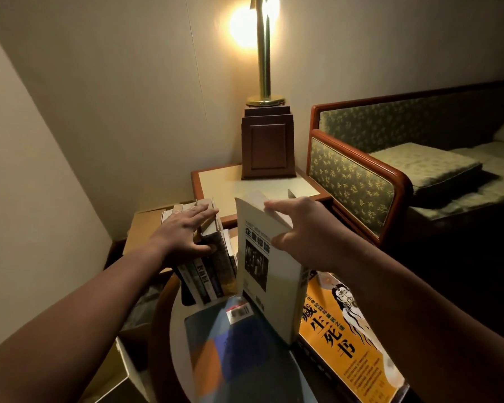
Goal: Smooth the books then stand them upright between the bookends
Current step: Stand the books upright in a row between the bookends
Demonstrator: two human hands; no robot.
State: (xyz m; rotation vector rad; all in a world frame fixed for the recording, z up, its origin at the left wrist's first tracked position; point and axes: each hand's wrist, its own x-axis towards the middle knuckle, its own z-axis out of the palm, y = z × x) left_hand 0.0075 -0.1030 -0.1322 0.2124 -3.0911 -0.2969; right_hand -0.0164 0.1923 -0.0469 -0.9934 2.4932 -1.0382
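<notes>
A row of several books [213, 274] stands upright on a small round table [176, 324], spines toward me. My left hand [184, 231] rests on top of this row, fingers spread and the thumb against the nearest spines. My right hand [300, 228] grips the top edge of a white book [266, 271] with a dark photo on its cover, holding it upright just right of the row. A blue and orange book [230, 350] lies flat in front. An orange book [344, 335] with large black characters lies flat at the right. A dark bookend [186, 295] shows at the row's left foot.
A side table [218, 184] behind carries a wooden lamp base [268, 146] with a lit brass lamp. A green patterned sofa [358, 181] with a wood frame stands at the right. Cardboard boxes [146, 228] sit to the left by the wall.
</notes>
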